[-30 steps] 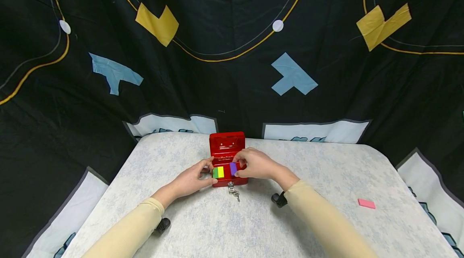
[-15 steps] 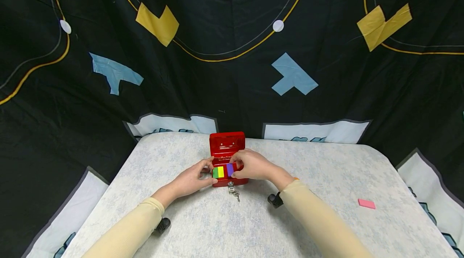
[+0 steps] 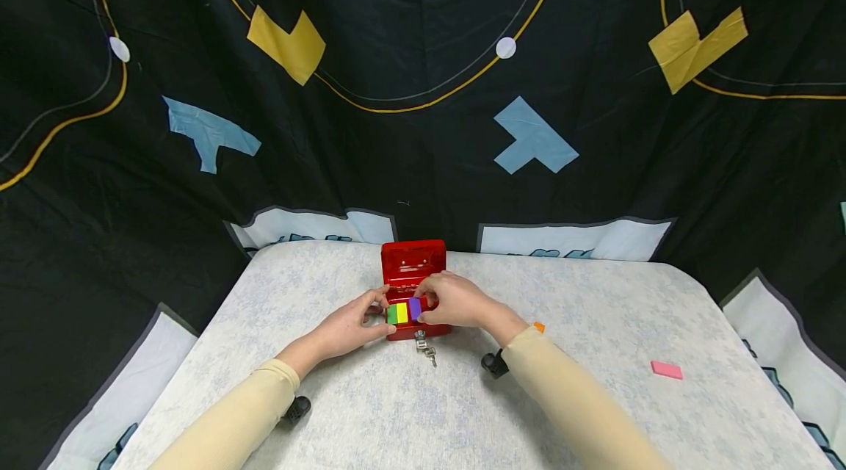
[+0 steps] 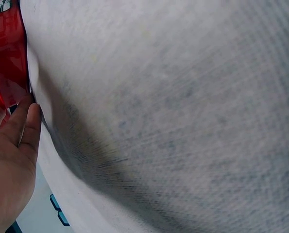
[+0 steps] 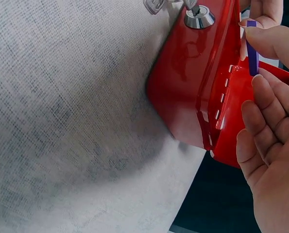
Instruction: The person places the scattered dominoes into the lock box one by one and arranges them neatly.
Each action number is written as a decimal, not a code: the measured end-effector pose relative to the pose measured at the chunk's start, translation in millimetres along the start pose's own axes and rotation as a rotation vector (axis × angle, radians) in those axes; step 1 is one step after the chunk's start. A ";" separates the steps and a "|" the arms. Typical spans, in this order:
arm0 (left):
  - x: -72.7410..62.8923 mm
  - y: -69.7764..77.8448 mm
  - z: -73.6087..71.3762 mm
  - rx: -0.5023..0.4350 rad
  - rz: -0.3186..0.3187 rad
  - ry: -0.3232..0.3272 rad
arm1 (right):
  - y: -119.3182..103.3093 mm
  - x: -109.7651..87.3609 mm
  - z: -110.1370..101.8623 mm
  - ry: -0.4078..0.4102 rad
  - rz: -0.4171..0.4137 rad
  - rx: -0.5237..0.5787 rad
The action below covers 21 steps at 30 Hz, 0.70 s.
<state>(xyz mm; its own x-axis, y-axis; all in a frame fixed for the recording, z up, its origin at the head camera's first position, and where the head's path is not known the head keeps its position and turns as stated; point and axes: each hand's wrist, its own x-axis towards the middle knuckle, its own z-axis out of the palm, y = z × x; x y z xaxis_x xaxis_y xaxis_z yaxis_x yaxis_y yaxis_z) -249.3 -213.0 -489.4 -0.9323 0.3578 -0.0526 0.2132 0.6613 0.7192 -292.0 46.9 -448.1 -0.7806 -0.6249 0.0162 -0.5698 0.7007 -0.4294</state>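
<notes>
A small red metal cash box (image 3: 413, 257) stands with its lid raised toward the back of the table. Inside its left end, a green block (image 3: 392, 314) and a yellow block (image 3: 402, 313) lie side by side. My right hand (image 3: 456, 299) pinches a purple block (image 3: 415, 309) between thumb and fingers, close to the yellow one over the red interior. In the right wrist view the purple block (image 5: 252, 48) shows edge-on. My left hand (image 3: 349, 320) holds the box's left end, thumb at the front corner and forefinger farther back.
Keys (image 3: 431, 355) hang from the lock (image 3: 421, 341) on the box front. A pink block (image 3: 667, 369) lies on the pale patterned tabletop (image 3: 595, 301) at right. Behind the right forearm, an orange piece (image 3: 539, 327) peeks out. A dark curtain (image 3: 423, 161) hangs behind the table.
My right hand has moved left with the purple block, bringing it up toward the yellow block. The orange piece has come into view behind the forearm. My left hand stays put.
</notes>
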 end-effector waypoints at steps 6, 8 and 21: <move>0.2 -0.2 -0.2 0.006 0.007 0.000 | 0.4 3.7 4.3 0.004 -0.003 -0.030; 0.6 -0.8 -0.1 0.008 0.007 0.000 | 0.9 5.2 5.5 0.005 0.000 -0.039; 1.0 -0.8 0.4 0.008 -0.003 -0.002 | 4.5 11.0 13.6 0.031 0.011 -0.115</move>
<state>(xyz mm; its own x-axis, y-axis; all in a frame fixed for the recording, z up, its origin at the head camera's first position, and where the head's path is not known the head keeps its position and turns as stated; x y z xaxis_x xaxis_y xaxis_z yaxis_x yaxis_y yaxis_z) -250.2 -212.9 -490.3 -0.9324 0.3570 -0.0563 0.2126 0.6678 0.7133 -299.6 38.5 -462.1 -0.7933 -0.6074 0.0404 -0.5856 0.7432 -0.3236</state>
